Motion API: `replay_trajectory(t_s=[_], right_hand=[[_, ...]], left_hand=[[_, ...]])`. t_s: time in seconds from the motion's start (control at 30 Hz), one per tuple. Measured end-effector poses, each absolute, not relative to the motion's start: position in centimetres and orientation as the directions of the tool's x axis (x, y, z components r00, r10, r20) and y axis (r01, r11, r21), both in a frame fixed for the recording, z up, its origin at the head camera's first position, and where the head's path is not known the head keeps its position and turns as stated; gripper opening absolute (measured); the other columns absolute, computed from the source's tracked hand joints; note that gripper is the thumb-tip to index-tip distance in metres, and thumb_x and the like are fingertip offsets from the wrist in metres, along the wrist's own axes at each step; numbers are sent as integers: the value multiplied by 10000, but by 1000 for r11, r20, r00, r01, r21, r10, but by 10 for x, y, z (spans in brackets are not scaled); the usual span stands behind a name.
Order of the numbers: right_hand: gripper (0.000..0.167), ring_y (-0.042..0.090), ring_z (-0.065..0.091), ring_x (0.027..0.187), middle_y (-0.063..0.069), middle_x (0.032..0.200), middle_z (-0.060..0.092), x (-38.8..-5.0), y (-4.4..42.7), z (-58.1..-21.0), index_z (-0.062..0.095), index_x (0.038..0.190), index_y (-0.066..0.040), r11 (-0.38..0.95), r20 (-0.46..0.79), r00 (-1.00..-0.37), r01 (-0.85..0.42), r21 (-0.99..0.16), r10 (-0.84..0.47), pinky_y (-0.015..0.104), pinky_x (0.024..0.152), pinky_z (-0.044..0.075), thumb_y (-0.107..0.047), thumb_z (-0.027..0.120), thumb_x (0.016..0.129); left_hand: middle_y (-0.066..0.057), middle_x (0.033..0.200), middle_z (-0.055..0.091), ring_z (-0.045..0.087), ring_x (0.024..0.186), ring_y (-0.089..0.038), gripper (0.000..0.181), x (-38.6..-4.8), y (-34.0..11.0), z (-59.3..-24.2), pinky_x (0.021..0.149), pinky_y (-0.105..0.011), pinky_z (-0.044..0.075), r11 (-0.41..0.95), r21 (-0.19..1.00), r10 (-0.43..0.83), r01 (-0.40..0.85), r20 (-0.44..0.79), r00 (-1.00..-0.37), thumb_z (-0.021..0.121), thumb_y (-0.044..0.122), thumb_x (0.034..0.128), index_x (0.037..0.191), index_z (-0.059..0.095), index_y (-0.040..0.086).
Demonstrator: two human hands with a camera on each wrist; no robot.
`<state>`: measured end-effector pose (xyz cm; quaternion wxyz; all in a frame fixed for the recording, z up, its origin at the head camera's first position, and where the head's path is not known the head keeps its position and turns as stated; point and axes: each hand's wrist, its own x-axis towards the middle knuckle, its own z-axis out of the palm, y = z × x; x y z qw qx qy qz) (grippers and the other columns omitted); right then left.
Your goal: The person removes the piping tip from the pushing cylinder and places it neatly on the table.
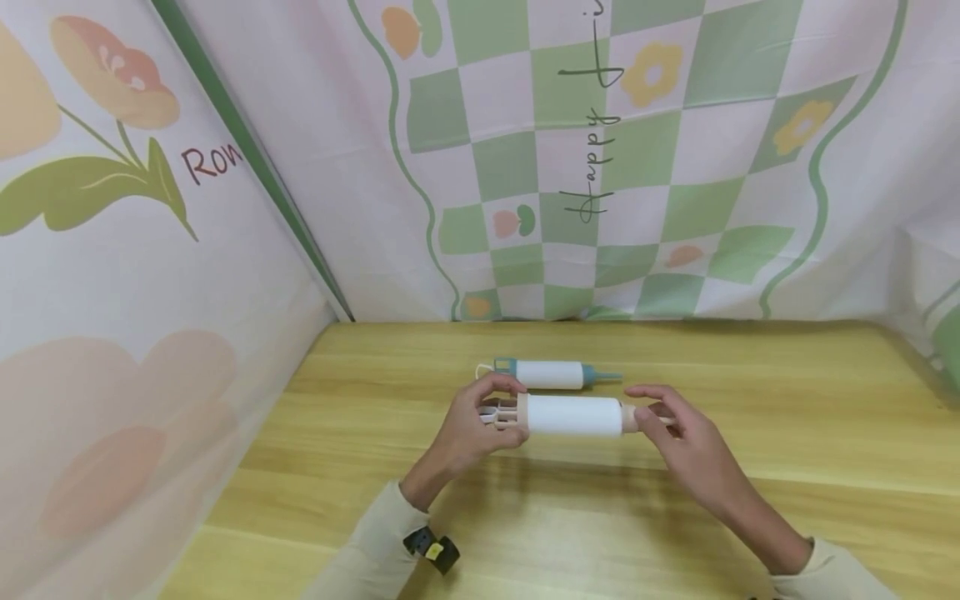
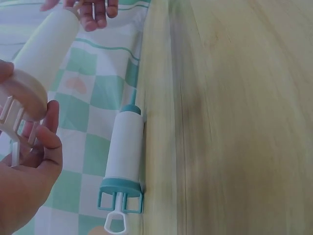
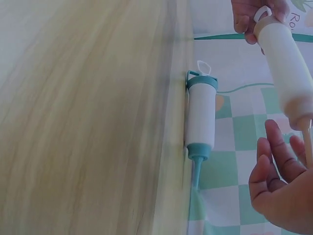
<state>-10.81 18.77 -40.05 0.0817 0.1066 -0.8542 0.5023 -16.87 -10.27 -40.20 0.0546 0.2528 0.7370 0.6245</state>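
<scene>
A large syringe with a white barrel (image 1: 573, 415) and beige ends is held level above the table. My left hand (image 1: 468, 421) grips its beige rear collar, thumb and fingers on opposite sides. Behind that collar are an open beige frame and a pale loop handle. At the other end my right hand (image 1: 693, 450) holds the thin beige nozzle (image 3: 307, 142) between thumb and index finger; the thumb is cut off in the right wrist view. The other fingers are spread and loosely bent. Just beyond lies a smaller-looking white syringe with teal ends (image 1: 551, 374), untouched.
The wood-grain table (image 1: 360, 500) carries both hands' work. A fabric curtain (image 1: 570, 167) with green checks hangs along its back edge, and another printed sheet (image 1: 150, 292) hangs at the left. A black strap (image 1: 431, 550) circles the left sleeve.
</scene>
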Motion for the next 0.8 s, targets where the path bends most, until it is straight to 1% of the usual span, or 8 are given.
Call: replay_trajectory(t_s=[0.07,0.13,0.23,0.3,0.37,0.57,0.67,0.8], right_hand=[[322,324,667,941,129,1065,682,-108,188,-399,564,1327,-86,470,228,-970,-242,-849,-87,306,620,499,-267,490,1072],[305,316,672,926,112,1021,690,-108,187,-399,592,1276,-64,459,221,-972,-233,-857,-81,302,605,499,-268,513,1063],[284,264,676,871,91,954,688,-109,188,-399,613,1212,-29,438,220,-972,-234,-868,-84,314,579,497,-251,540,1052],[260,225,678,851,85,943,686,-110,188,-400,620,1184,-13,436,235,-968,-250,-865,-89,317,603,515,-224,551,1047],[243,201,678,855,89,958,684,-110,188,-401,621,1183,-11,429,248,-964,-266,-863,-98,324,629,531,-199,564,1040],[231,235,671,886,135,1074,671,-109,189,-401,621,1206,-32,391,272,-955,-295,-872,-115,325,669,558,-148,618,1007],[231,213,662,894,140,1122,653,-109,189,-402,620,1211,-38,374,286,-951,-311,-874,-120,310,684,560,-129,627,999],[219,165,653,916,109,1120,648,-111,191,-405,624,1191,-35,366,325,-937,-349,-863,-127,274,719,558,-83,646,978]], left_hand=[[-91,1164,585,645,925,-237,443,-169,-103,-402,729,-357,583,91,944,443,317,247,-862,774,35,762,1176,628,102],[-92,1158,586,649,921,-237,445,-169,-102,-403,728,-360,585,88,941,445,328,257,-858,770,34,761,1177,627,101],[-95,1151,586,655,919,-238,443,-168,-102,-403,726,-366,589,79,940,447,333,265,-854,765,32,760,1176,627,96],[-94,1146,586,657,917,-237,440,-168,-101,-403,725,-365,590,78,939,447,335,267,-854,765,32,760,1174,628,94],[-96,1143,586,657,918,-241,439,-168,-101,-403,726,-365,591,75,939,446,334,268,-854,765,29,761,1173,628,90],[-96,1152,582,652,932,-255,444,-167,-102,-403,735,-367,589,80,943,443,322,256,-859,765,22,762,1178,625,95],[-96,1154,586,652,935,-258,446,-167,-102,-403,742,-369,587,79,946,437,314,250,-864,763,23,759,1177,626,95],[-101,1149,594,652,935,-252,444,-167,-101,-405,753,-369,585,70,951,430,301,244,-869,768,23,756,1173,628,84]])
